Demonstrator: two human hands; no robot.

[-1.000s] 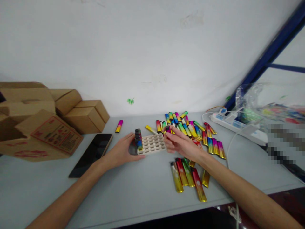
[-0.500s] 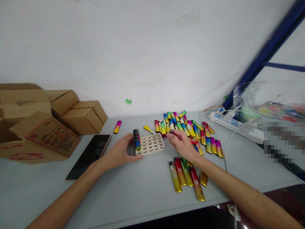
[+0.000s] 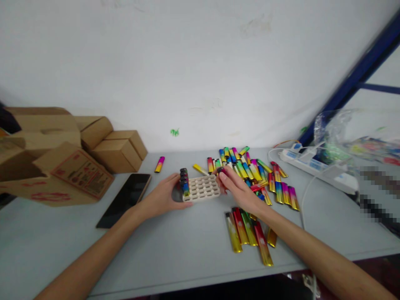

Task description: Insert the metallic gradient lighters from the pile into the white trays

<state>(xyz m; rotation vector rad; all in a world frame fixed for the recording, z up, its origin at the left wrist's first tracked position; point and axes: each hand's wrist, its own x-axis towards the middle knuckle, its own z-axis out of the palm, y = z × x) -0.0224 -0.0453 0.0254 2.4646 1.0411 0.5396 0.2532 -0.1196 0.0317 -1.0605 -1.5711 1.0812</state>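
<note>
A white tray (image 3: 203, 188) with rows of oval holes lies on the grey table. Several upright lighters (image 3: 184, 182) with black tops fill its left end. My left hand (image 3: 164, 195) is wrapped round that end, thumb along the front edge. At the tray's right end, my right hand (image 3: 233, 183) pinches a lighter (image 3: 221, 170) with a dark top, most of it hidden by the fingers. Beyond and right of this hand spreads a heap of colourful lighters (image 3: 246, 170). Nearer the front edge lie several larger-looking lighters (image 3: 263, 243), red, green and gold.
Open cardboard box (image 3: 81, 175) and smaller cartons (image 3: 115, 154) stand at left, beside a black phone (image 3: 125, 200). One pink-yellow lighter (image 3: 159, 164) lies alone near the wall. A white power strip (image 3: 318, 168) with cables and clear plastic bags (image 3: 334, 129) are at right.
My right hand has moved left with its lighter, from beside the tray to over its right end. My left hand keeps its hold. The whole view has shifted slightly.
</note>
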